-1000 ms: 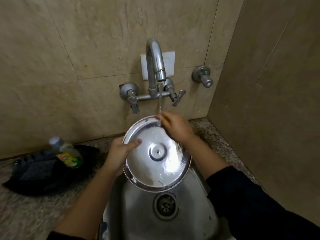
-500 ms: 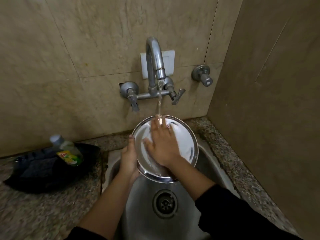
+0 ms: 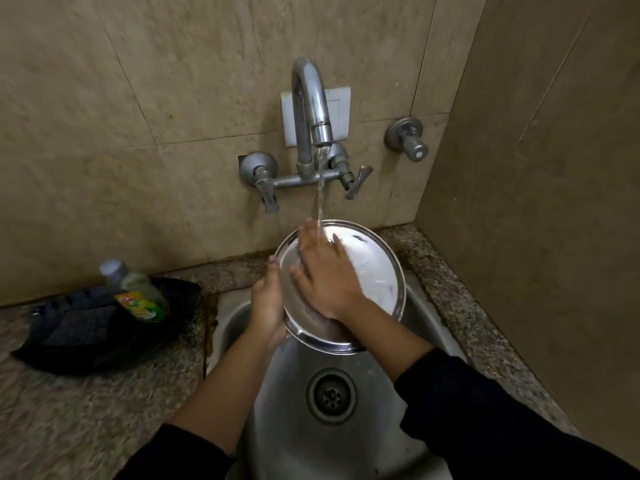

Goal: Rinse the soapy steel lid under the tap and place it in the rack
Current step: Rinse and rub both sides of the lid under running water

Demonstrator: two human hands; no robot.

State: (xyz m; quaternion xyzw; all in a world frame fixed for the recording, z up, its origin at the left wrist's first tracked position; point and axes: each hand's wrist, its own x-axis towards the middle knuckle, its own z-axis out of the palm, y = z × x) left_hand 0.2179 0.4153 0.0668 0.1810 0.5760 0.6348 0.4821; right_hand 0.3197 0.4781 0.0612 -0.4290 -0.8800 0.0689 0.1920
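Since half a second ago, little changes: my right hand (image 3: 323, 277) stays flat and open, rubbing the steel lid (image 3: 372, 271) under the tap (image 3: 310, 105) stream. My left hand (image 3: 268, 304) is closed on its nine o'clock rim, holding it tilted over the sink (image 3: 426, 320). I'd judge rotating the lid would rinse every part; no rack visible.

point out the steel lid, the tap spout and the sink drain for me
steel lid (image 3: 370, 271): head view, on the bare wet face right of the hand.
tap spout (image 3: 313, 98): head view, on the curved neck above the nozzle.
sink drain (image 3: 330, 396): head view, on the strainer's middle.
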